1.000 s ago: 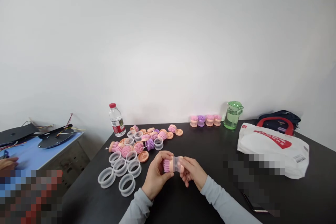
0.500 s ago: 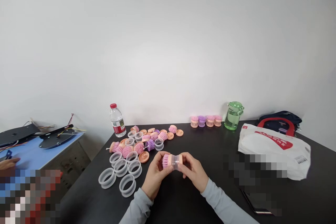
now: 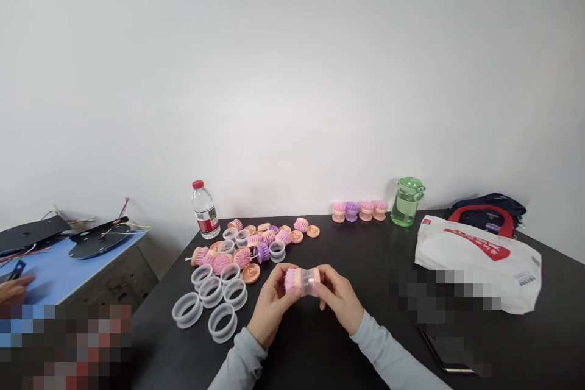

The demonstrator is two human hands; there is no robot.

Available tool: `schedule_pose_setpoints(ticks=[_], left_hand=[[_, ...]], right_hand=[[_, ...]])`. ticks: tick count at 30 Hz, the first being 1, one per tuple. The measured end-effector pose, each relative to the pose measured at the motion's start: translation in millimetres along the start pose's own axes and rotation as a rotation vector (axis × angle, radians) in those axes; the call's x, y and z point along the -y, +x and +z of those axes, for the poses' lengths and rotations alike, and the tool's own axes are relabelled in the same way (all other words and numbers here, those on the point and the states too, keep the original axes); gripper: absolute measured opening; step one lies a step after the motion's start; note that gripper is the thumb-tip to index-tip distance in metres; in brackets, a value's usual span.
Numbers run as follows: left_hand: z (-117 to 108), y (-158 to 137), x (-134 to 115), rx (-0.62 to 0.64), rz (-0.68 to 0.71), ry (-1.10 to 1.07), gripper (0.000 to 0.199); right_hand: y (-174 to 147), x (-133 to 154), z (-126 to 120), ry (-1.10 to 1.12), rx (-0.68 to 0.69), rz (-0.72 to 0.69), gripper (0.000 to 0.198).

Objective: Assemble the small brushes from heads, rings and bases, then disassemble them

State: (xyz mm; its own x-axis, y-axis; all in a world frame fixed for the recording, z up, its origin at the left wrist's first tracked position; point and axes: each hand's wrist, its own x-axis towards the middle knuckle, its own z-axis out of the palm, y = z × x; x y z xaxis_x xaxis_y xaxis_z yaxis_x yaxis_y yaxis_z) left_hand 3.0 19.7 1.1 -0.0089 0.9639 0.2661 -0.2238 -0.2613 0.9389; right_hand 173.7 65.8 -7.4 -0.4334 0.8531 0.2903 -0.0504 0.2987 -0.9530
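Between my hands lies a pink-bristled scrub brush [image 3: 307,281] on its side, with peach rims and a clear waisted middle. Its bristles point left. My left hand [image 3: 273,298] is closed around the bristle end, and my right hand [image 3: 337,296] pinches the peach base end. Left of my hands are several clear plastic rings [image 3: 222,323] and a peach disc cap [image 3: 250,273]. Behind these lie loose pink brush heads [image 3: 223,264] and a purple brush head [image 3: 262,252]. Several whole brushes [image 3: 338,212] stand upright in a row by the wall.
A water bottle [image 3: 205,212] stands at the back left, a green pitcher [image 3: 406,204] at the back right. To the right are a white bag [image 3: 479,259] and a phone [image 3: 445,353]. Another person's hand [image 3: 16,289] is over a blue table [image 3: 68,268] with wired black panels.
The brush and my fingers have shifted very slightly to the right; both hands keep their hold. At the far left, the other person's hand has moved a little.
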Motion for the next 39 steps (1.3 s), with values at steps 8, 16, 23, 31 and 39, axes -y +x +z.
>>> schedule_pose_setpoints(ticks=[8,16,23,31,39], left_hand=[[0,-1,1,-0.020,0.004,-0.014,0.057],[-2,0,0,-0.031,0.022,0.016,0.034],[-3,0,-1,-0.020,0.079,0.042,0.041],[-8,3,-1,0.034,0.148,0.105,0.033],[-2,0,2,0.038,0.091,0.043,0.054]], right_hand=[[1,-3,-1,-0.015,-0.015,0.014,0.030],[1,-1,0,-0.010,-0.002,-0.026,0.030],[3,-4,-1,0.028,-0.005,0.003,0.034],[8,-19,3,0.152,0.054,0.284,0.056],[7,-13,5,0.169,0.021,0.274,0.060]])
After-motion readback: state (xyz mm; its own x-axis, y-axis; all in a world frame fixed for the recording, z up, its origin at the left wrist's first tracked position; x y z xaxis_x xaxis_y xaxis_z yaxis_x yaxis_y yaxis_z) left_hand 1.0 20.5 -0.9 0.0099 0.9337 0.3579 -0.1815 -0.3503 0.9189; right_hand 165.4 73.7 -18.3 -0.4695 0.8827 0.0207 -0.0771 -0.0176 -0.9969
